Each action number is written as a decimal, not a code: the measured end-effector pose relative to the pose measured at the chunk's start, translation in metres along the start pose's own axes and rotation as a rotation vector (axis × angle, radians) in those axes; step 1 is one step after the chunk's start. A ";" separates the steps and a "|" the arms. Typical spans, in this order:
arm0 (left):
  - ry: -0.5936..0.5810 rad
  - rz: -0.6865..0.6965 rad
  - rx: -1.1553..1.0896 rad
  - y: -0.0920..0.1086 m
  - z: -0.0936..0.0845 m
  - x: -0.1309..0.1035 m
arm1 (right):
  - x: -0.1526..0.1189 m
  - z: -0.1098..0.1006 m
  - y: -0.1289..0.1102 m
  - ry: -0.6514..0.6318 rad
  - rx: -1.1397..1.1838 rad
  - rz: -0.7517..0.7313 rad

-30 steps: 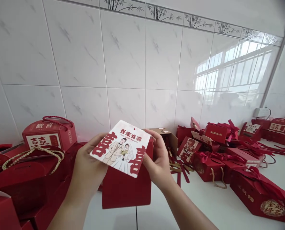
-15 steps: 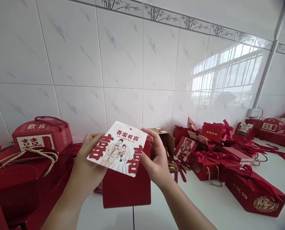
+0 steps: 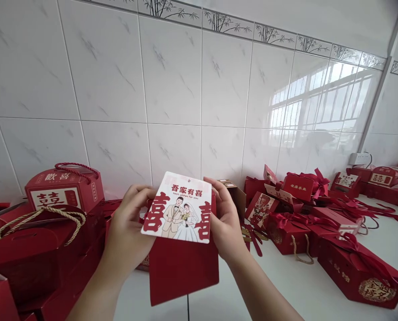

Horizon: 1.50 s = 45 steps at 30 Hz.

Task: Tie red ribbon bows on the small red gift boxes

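Note:
A plain red gift box [image 3: 185, 269] is held up over the white table. Over its upper part lies a white printed card [image 3: 182, 211] with red characters and a drawn bride and groom. I cannot tell whether the card is fastened to the box. My left hand [image 3: 130, 229] is closed at the left side of the box and card, its fingertips mostly hidden behind the card. Around the right side wraps my right hand [image 3: 227, 220], its thumb by the card's right edge and its fingers behind the box.
Red boxes crowd the left, one with a rope handle [image 3: 40, 220], another with a white label [image 3: 65, 187]. To the right lie ribboned boxes, the nearest one [image 3: 359, 272] bearing a gold emblem. An open cardboard carton [image 3: 235, 198] stands behind my right hand, by the tiled wall [image 3: 172, 80].
The box and card have turned slightly and shifted right in view, and the card now sits straighter. Both hands moved with them and keep their grip.

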<state>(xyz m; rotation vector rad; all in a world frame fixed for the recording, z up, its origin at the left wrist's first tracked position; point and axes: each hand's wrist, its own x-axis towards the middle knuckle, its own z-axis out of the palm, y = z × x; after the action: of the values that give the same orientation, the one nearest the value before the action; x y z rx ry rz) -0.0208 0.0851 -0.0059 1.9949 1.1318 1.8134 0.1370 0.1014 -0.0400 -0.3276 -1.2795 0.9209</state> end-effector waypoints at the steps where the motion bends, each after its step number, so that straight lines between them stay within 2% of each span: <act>1: 0.019 0.011 -0.003 0.000 0.002 -0.001 | 0.000 0.001 0.000 0.015 -0.003 -0.019; 6: 0.066 0.026 0.011 -0.001 0.008 -0.002 | -0.001 0.002 -0.002 0.050 -0.049 -0.107; 10: 0.075 0.039 0.048 -0.002 0.009 -0.001 | -0.001 0.002 -0.003 0.061 -0.050 -0.099; 16: 0.026 -0.162 -0.135 0.002 0.010 -0.001 | -0.001 0.001 -0.004 0.041 -0.038 -0.102; 20: 0.025 -0.207 -0.159 0.006 0.010 -0.002 | -0.002 0.002 -0.003 0.036 -0.038 -0.135; 28: -0.012 -0.188 -0.198 0.006 0.006 -0.003 | -0.004 -0.002 0.004 0.021 -0.035 -0.235; 34: -0.070 -0.152 -0.246 0.007 0.013 -0.008 | -0.004 0.001 -0.004 0.016 0.023 -0.187; 39: 0.014 -0.324 -0.300 0.012 0.011 -0.009 | -0.007 0.006 -0.010 0.040 0.074 -0.052; 43: 0.069 -0.455 -0.401 0.012 0.004 -0.009 | -0.012 0.012 -0.011 0.032 0.057 -0.042; 45: 0.071 -0.465 -0.461 0.010 0.003 -0.010 | -0.014 0.014 -0.013 0.020 0.038 -0.057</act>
<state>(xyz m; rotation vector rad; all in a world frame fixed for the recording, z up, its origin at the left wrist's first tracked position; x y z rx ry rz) -0.0133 0.0727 -0.0078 1.2950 0.9771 1.7064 0.1295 0.0794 -0.0367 -0.2686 -1.2452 0.8900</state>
